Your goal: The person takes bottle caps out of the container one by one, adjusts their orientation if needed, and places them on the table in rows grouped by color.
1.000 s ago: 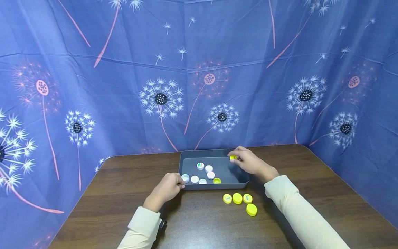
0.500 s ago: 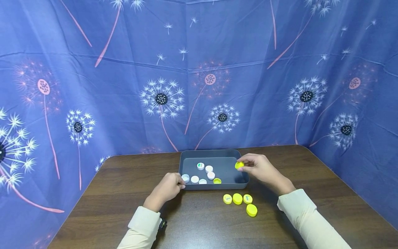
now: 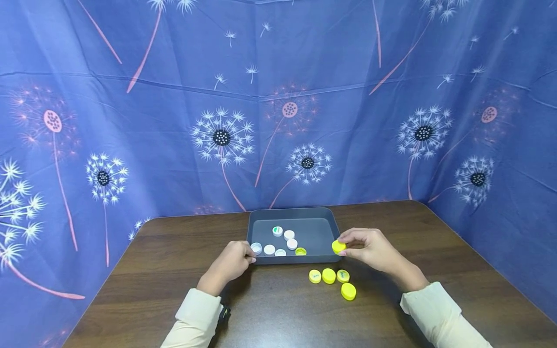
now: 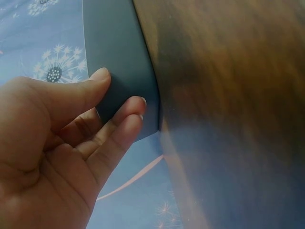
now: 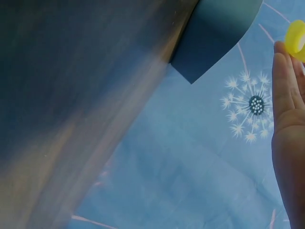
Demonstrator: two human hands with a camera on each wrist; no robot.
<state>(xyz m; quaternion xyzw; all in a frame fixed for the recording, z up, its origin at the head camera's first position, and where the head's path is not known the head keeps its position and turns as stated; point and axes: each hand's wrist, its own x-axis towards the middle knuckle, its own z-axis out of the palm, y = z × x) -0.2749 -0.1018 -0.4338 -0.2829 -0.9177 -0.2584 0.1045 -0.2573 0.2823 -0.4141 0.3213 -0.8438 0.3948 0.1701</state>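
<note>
Between thumb and fingers my right hand [image 3: 370, 249] pinches a yellow bottle cap [image 3: 338, 247], held just above the tray's front right corner. In the right wrist view that yellow cap [image 5: 296, 39] shows at the right edge, by the fingertips. My left hand [image 3: 229, 265] grips the front left corner of a dark grey tray [image 3: 304, 259]; the left wrist view shows thumb and fingers on the tray's wall [image 4: 126, 62]. Inside the tray lie several white caps [image 3: 292, 244], one with a green mark [image 3: 277, 231], and a yellow cap [image 3: 300, 252].
In front of the tray, several yellow caps [image 3: 329, 276] lie on the brown wooden table [image 3: 270, 309], two of them with blue marks. A blue curtain [image 3: 270, 145] printed with dandelions hangs behind and beside the table.
My right hand has come from over the tray's back right part toward its front right corner, carrying the yellow cap. My left hand stays on the tray's corner.
</note>
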